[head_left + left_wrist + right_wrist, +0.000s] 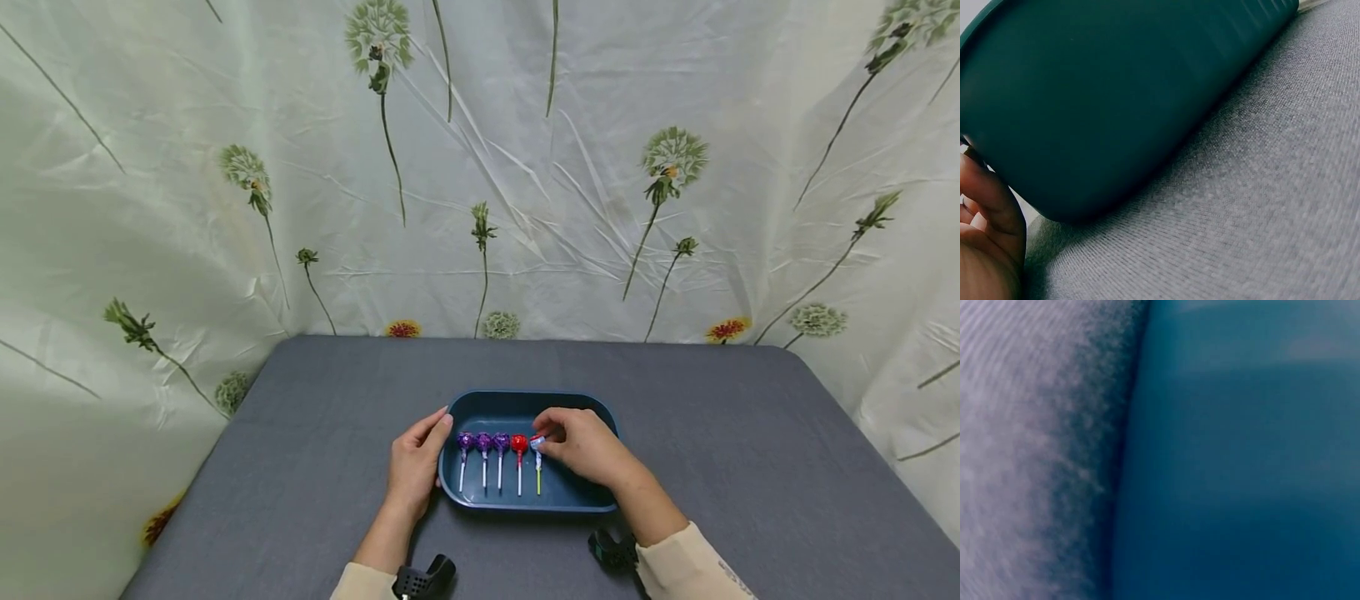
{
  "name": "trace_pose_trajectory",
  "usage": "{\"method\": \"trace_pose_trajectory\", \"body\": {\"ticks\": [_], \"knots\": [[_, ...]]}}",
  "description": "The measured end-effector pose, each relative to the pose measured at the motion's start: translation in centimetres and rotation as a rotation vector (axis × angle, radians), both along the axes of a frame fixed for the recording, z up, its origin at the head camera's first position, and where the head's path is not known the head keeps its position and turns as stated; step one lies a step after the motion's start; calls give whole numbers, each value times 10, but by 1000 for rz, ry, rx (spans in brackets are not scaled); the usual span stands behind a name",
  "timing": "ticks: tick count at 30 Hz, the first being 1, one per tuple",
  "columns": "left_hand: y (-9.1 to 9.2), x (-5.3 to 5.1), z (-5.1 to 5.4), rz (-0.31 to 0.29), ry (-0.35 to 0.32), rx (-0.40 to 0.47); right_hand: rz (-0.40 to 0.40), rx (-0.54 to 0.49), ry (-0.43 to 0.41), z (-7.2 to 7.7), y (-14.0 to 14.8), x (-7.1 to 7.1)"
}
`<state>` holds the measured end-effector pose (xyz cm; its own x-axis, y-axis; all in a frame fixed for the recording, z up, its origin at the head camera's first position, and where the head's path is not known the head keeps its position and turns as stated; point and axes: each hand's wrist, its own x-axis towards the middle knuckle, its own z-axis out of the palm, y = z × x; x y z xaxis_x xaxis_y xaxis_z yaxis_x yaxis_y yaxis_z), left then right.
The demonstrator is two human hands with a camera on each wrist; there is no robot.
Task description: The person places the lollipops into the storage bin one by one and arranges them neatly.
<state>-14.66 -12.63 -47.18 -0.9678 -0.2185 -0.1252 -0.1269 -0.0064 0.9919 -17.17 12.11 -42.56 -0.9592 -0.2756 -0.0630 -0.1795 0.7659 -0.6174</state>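
Note:
A blue rectangular tray [577,497] with rounded corners lies on the grey cloth. My left hand [414,458] grips its left end, thumb at the rim and fingers outside the wall. In the left wrist view, curled fingers [988,200] show beside the tray's dark wall [1097,112]. Inside, three purple lollipops [483,443] and a red lollipop [519,444] form a row, sticks toward me. At the row's right end my right hand [588,446] pinches the wrapped head of a light blue lollipop [537,454] with a yellow stick. The right wrist view holds only tray wall and cloth.
Grey cloth [337,417] covers the table around the tray. A pale curtain [525,167] with a dandelion print hangs behind and at both sides. Black wrist devices [426,577] sit on both wrists, close to the tray's near side.

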Motion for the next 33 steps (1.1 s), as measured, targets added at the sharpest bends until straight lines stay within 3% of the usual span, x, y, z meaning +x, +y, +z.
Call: {"method": "trace_pose_trajectory", "body": {"ticks": [10, 33], "knots": [[1, -1, -1, 5, 28, 20, -17, -6, 11, -1, -3, 1], [1, 1, 1, 2, 24, -4, -38, -15, 1, -2, -4, 1]]}}
